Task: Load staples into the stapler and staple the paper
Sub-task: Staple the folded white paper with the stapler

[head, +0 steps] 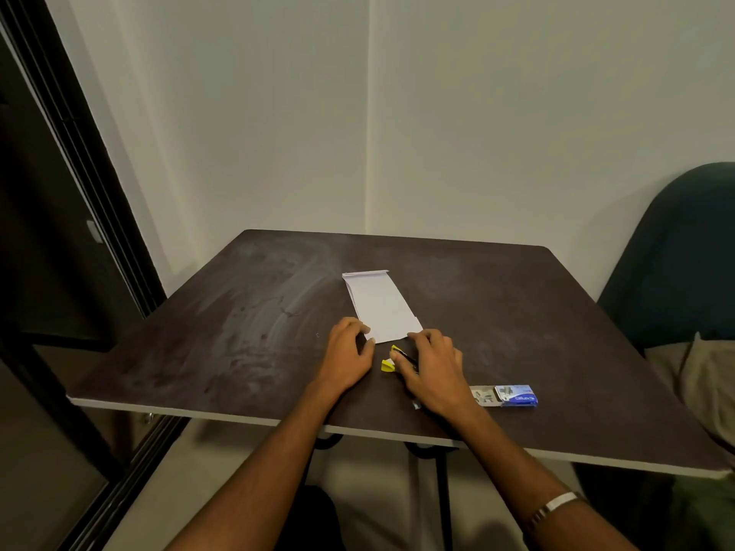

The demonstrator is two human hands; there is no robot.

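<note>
while my right hand [431, 365] closes on the yellow stapler [391, 359] just below the folded paper [382, 308], my left hand [348, 355] pins the paper's near corner, holding nothing. staple box [515, 395] lies open nearby on the table [199, 332]; loading cannot be confirmed, stapling remains.

The right hand [431, 369] covers most of the yellow stapler [391, 357] (only its nose shows); the staple box [515, 395] label is illegible

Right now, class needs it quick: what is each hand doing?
Left hand: holding nothing, fingers resting on the near corner of the paper.
Right hand: closed over the yellow stapler on the table.
</note>
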